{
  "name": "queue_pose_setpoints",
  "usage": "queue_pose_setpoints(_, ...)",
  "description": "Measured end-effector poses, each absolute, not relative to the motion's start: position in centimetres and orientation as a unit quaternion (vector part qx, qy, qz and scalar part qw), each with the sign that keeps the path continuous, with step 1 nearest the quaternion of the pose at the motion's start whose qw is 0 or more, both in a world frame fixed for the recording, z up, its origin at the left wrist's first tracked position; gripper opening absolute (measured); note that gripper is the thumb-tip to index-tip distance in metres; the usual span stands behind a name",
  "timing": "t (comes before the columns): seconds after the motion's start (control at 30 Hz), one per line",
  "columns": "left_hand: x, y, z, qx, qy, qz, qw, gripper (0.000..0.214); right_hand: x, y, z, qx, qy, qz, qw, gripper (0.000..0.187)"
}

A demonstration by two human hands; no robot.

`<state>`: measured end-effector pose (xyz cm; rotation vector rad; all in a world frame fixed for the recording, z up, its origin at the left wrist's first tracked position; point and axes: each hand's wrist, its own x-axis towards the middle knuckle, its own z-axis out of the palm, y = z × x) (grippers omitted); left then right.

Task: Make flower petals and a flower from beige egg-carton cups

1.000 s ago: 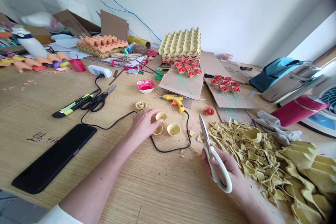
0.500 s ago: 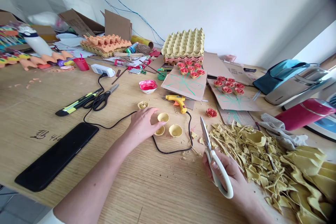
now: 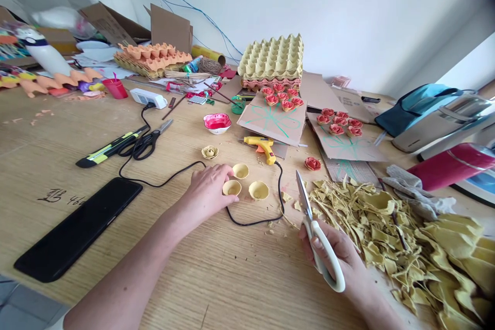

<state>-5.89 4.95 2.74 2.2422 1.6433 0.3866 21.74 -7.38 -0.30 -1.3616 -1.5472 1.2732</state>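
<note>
My left hand (image 3: 207,186) curls around the near-left of three small yellow egg-carton cups, its thumb on the near side and its fingers on the far side. That egg-carton cup (image 3: 232,188) stands on the wooden table; the other two, a back cup (image 3: 241,170) and a right cup (image 3: 259,191), stand beside it untouched. Beyond my left hand lies a yellow egg-carton rose (image 3: 210,152). My right hand (image 3: 334,252) grips white-handled scissors (image 3: 327,258), blades together and pointing away from me. A heap of yellow egg-carton scraps (image 3: 371,232) lies right beside that hand.
A yellow glue gun (image 3: 263,147) lies ahead, its black cord looping around the cups. Behind are a dish of red paint (image 3: 217,122), cardboard with red roses (image 3: 273,118) and stacked egg trays (image 3: 273,59). A phone (image 3: 81,227), black scissors (image 3: 145,144) and cutter (image 3: 112,149) lie left.
My left hand has shifted slightly nearer; its thumb has moved from across the near-left cup's far rim to its near side. My right hand holds the scissors almost still.
</note>
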Motion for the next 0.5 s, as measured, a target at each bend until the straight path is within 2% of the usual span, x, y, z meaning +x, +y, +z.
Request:
queue_pose_setpoints(0.2, -6.5, 6.5, 3.8, 0.781, 0.567, 0.209, 0.160, 0.039, 21.8, -7.4, -0.6, -0.525, -0.604, 0.488, 0.349, 0.045)
queue_pose_setpoints(0.4, -4.9, 9.3, 3.1, 0.801, 0.560, 0.185, 0.099, 0.037, 21.7, -7.5, -0.6, -0.519, -0.605, 0.489, 0.354, 0.047)
queue_pose_setpoints(0.5, -4.6, 10.0, 2.6, 0.806, 0.555, 0.176, 0.103, 0.033, 21.7, -7.6, -0.5, -0.515, -0.602, 0.493, 0.360, 0.048)
